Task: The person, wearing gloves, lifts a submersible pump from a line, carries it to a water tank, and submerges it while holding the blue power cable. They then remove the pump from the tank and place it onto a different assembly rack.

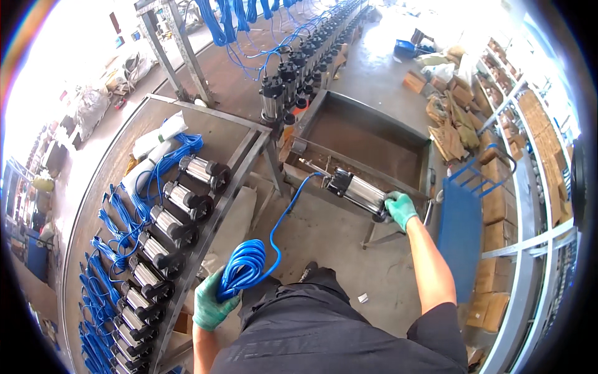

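My left hand (213, 300), in a green glove, is closed round a coiled blue cable (244, 265) low in front of me. From that coil a single strand arcs up to a silver pump (361, 192) with black ends. The pump lies on its side along the near edge of a metal tank (430, 153). At the pump's right end is my gloved right hand (400, 209), its fingers curled round the black end part. The hidden side of that grip cannot be seen.
On the left, a metal-edged bench (233, 193) carries several similar pumps (166, 223) with blue coils. A row of upright pumps (272, 98) runs into the distance under hanging blue cables (212, 22). To the right stand a blue cart (461, 230), cardboard boxes (489, 310) and shelving (542, 243).
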Available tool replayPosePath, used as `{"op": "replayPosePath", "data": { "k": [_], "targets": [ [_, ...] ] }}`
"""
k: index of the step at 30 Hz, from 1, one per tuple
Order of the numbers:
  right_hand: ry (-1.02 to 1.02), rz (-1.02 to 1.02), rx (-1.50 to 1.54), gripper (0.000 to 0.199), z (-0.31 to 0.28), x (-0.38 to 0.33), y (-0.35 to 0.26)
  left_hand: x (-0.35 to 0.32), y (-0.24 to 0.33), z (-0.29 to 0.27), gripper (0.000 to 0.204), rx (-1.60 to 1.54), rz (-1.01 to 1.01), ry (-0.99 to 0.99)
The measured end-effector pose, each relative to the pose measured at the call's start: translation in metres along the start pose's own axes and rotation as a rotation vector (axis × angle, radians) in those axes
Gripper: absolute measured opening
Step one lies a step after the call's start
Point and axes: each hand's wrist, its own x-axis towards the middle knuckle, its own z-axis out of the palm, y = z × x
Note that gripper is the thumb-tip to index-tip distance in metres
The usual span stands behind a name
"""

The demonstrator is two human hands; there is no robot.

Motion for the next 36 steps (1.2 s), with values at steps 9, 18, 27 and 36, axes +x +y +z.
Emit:
{"op": "replayPosePath", "data": {
  "k": [9,18,27,36],
  "targets": [
    [-0.204,0.122,-0.083,0.025,0.022,0.116,-0.040,0.144,0.070,-0.031,0.068,0.584,0.479,-0.167],
    [0.011,0.149,-0.271,0.025,0.016,0.108,0.004,0.383,0.088,-0.031,0.061,0.861,0.707,-0.786],
    [0.199,0.183,-0.424,0.026,0.033,0.082,-0.056,0.559,-0.118,-0.002,0.052,1.188,0.460,-0.851],
    [0.180,0.224,-0.433,0.024,0.031,0.077,-0.074,0.512,-0.127,0.080,0.038,0.510,0.330,-0.497]
  ]
}}
